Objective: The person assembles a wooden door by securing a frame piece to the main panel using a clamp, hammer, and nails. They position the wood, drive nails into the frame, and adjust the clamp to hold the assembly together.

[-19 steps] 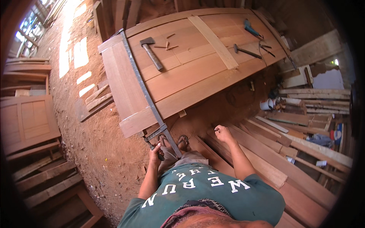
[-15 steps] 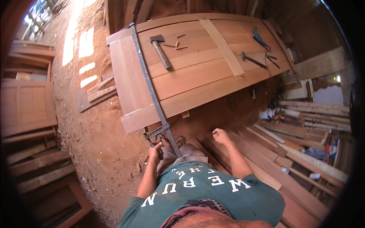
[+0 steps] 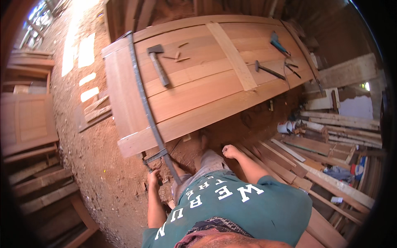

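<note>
A wooden door panel point(image 3: 186, 101) lies flat before me. A long metal bar clamp point(image 3: 143, 89) crosses its left end, and its near end reaches toward my waist. My left hand point(image 3: 154, 177) is closed around the clamp's screw handle point(image 3: 147, 166), just off the panel's near edge. My right hand point(image 3: 230, 151) is held closed in front of my body, away from the panel; whether anything is in its fingers is hidden. On the panel lie a hatchet point(image 3: 159, 66), several small wooden pegs point(image 3: 177, 56), a hammer point(image 3: 269, 70) and a teal-handled tool point(image 3: 279, 44).
A pale wooden strip point(image 3: 231, 56) lies across the panel. A second clamp point(image 3: 302, 51) spans its right end. Stacked boards point(image 3: 326, 177) and a white bucket point(image 3: 285, 127) stand on the right. Door frames point(image 3: 29, 122) and timber line the left, beside the dirt floor point(image 3: 91, 165).
My view has shifted, so the panel and its tools sit farther left. My left hand stays at the clamp handle. My body has turned slightly, with one leg stepping forward.
</note>
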The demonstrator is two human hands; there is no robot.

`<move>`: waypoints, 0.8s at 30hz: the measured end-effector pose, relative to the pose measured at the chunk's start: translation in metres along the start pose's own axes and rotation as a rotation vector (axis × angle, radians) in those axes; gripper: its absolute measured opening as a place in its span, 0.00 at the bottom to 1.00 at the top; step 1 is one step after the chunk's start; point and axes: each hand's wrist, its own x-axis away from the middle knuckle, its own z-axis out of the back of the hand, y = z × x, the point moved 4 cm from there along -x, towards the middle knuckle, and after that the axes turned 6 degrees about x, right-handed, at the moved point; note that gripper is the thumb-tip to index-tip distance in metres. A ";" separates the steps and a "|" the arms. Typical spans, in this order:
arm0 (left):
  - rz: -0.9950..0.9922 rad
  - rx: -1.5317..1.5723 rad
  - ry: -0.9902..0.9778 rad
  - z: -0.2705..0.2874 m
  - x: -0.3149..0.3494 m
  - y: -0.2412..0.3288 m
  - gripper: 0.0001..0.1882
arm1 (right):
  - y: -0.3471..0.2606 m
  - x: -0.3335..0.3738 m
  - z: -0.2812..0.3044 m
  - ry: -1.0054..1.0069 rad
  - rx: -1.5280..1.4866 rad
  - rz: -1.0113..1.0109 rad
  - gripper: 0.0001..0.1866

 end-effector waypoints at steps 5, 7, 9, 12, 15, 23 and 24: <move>-0.066 -0.127 0.160 0.002 0.001 -0.001 0.18 | 0.040 -0.026 0.057 -0.047 0.130 0.121 0.14; -0.065 -0.207 0.212 0.005 -0.002 -0.002 0.20 | 0.060 -0.028 0.103 0.045 0.039 0.133 0.14; -0.139 -0.336 0.373 0.016 -0.003 -0.014 0.18 | 0.078 -0.029 0.150 0.101 0.005 0.091 0.13; -0.257 -0.382 0.472 -0.011 0.001 0.006 0.12 | 0.112 -0.033 0.202 0.115 0.245 0.022 0.13; -0.227 -0.269 0.407 0.006 -0.033 -0.011 0.13 | 0.200 -0.064 0.192 0.078 0.495 0.059 0.10; -0.195 -0.545 0.709 0.004 -0.010 0.001 0.07 | 0.093 -0.088 0.173 -0.079 -0.063 0.055 0.12; -0.177 -0.518 0.705 0.005 -0.005 0.002 0.06 | 0.076 -0.083 0.173 -0.121 0.005 0.075 0.12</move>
